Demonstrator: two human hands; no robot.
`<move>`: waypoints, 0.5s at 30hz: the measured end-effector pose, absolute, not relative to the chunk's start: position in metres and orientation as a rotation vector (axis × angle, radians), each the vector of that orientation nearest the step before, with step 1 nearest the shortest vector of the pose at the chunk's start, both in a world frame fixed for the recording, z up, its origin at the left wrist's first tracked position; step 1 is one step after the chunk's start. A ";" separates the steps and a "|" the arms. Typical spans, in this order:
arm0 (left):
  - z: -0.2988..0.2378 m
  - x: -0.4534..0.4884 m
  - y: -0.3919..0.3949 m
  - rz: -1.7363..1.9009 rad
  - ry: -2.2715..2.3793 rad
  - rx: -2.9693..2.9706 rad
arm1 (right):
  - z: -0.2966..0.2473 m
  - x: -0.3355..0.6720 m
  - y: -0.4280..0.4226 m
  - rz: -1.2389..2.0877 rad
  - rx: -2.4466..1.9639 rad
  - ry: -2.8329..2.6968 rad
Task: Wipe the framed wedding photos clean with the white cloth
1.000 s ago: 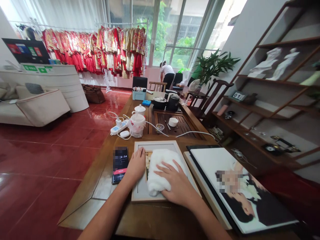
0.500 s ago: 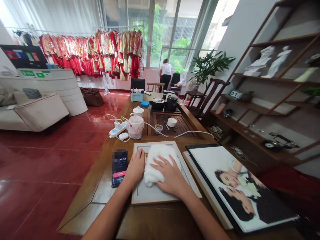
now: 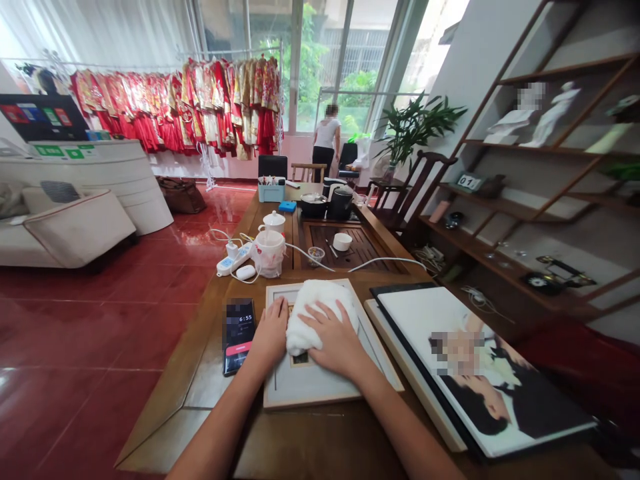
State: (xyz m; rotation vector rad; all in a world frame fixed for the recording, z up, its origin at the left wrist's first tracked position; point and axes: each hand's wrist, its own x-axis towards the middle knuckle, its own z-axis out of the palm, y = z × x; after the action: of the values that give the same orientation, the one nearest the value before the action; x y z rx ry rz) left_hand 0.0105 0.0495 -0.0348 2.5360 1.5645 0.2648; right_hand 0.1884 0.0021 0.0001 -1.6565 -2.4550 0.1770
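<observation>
A light wooden picture frame [image 3: 285, 395] lies flat on the table in front of me. My left hand [image 3: 271, 330] rests on the frame's left part, fingers flat and nearly together. Spread over a bunched white cloth [image 3: 305, 320], my right hand [image 3: 335, 340] presses it against the frame's surface and grips it. The cloth hides most of the frame's middle. A small dark patch with a golden edge shows just below the cloth. Left of my left hand lies a phone [image 3: 239, 347] with a lit screen.
A large wedding photo panel [image 3: 410, 320] lies on other frames at right. Beyond the frame stand a plastic-wrapped cup [image 3: 270, 257], a power strip [image 3: 235, 259] with cables, a white bowl [image 3: 343, 241] and a black kettle [image 3: 340, 203]. A person [image 3: 326, 140] stands near the window.
My right hand and the cloth have shifted slightly away from me, uncovering a small dark patch on the frame. My left hand stays in place. The person in the back has turned slightly.
</observation>
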 end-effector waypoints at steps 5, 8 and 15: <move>-0.036 0.011 0.049 0.307 1.587 2.567 | 0.003 0.193 -0.024 0.286 -1.574 -2.489; -0.038 0.013 0.049 0.335 1.606 2.578 | 0.007 0.199 -0.039 0.352 -1.549 -2.498; -0.038 0.012 0.050 0.307 1.589 2.556 | 0.003 0.195 -0.010 0.245 -1.621 -2.480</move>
State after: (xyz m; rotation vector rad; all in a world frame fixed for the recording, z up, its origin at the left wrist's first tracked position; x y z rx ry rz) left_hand 0.0115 0.0502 -0.0377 2.5558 1.5894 0.3072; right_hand 0.1947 -0.0103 0.0029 -1.6208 -2.4802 0.2448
